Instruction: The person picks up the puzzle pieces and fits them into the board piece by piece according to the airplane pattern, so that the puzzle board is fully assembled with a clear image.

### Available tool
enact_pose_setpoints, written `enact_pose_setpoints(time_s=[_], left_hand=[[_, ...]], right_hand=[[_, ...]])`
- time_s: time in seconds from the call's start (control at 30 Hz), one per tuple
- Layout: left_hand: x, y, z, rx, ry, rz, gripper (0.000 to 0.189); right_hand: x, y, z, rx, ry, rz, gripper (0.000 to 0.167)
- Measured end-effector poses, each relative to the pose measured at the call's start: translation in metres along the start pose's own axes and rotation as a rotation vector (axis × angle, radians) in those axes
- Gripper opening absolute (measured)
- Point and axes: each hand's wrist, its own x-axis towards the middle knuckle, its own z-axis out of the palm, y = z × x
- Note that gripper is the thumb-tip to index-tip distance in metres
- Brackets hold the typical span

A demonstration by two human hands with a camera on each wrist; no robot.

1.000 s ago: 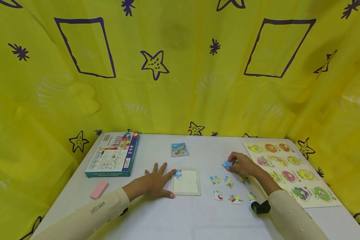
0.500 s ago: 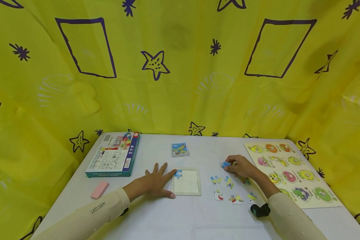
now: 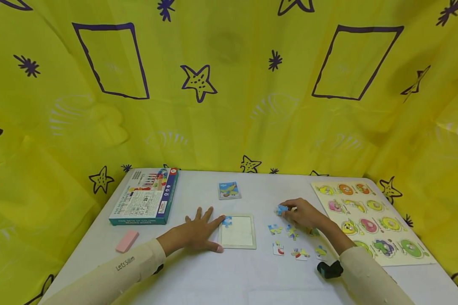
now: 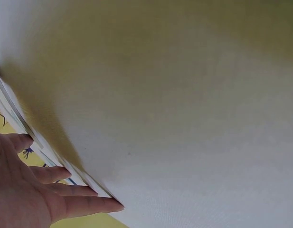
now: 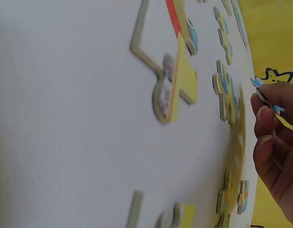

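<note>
My right hand (image 3: 299,214) pinches a blue jigsaw piece (image 3: 280,209) between thumb and fingers, held over the table behind the loose pieces. In the right wrist view, that piece (image 5: 261,90) is seen nearly edge-on at the fingertips. My left hand (image 3: 196,231) rests on the table with fingers spread, one fingertip at the upper left corner of a square puzzle tray (image 3: 254,233). A blue jigsaw piece (image 3: 227,221) sits in that corner; the rest of the tray shows a bare pale base. Several loose jigsaw pieces (image 3: 278,248) lie right of the tray, some partly under my right hand.
A small picture tile (image 3: 229,191) lies behind the tray. At left are a boxed set (image 3: 141,199) and a pink block (image 3: 127,241). A fruit puzzle board (image 3: 366,225) lies at right. A yellow patterned curtain (image 3: 229,118) hangs behind the table.
My right hand has shifted left with the blue jigsaw piece, which has turned so more of its blue face shows. The left hand stays in place beside the tray.
</note>
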Motion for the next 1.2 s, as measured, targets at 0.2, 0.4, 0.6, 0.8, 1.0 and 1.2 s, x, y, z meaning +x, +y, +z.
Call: enact_pose_setpoints(time_s=[0.2,0.4,0.6,0.8,1.0,1.2], left_hand=[[0.0,0.0,0.001,0.012,0.008,0.009,0.098],[-0.001,0.0,0.002,0.009,0.011,0.011,0.098],[-0.001,0.001,0.001,0.002,0.015,0.012,0.098],[-0.001,0.001,0.001,-0.014,0.013,0.013,0.098],[-0.002,0.001,0.0,-0.017,0.017,0.006,0.097],[-0.003,0.002,-0.001,-0.02,0.015,0.004,0.097]], right_hand=[[-0.001,-0.006,0.003,0.083,-0.007,0.017,0.03],[0.0,-0.012,0.006,0.098,0.003,-0.012,0.025],[0.001,-0.015,0.011,0.103,0.011,-0.018,0.028],[0.001,-0.018,0.016,0.148,0.009,-0.028,0.023],[0.003,-0.025,0.019,0.147,-0.003,-0.018,0.023],[0.004,-0.025,0.022,0.171,-0.04,-0.026,0.029]])
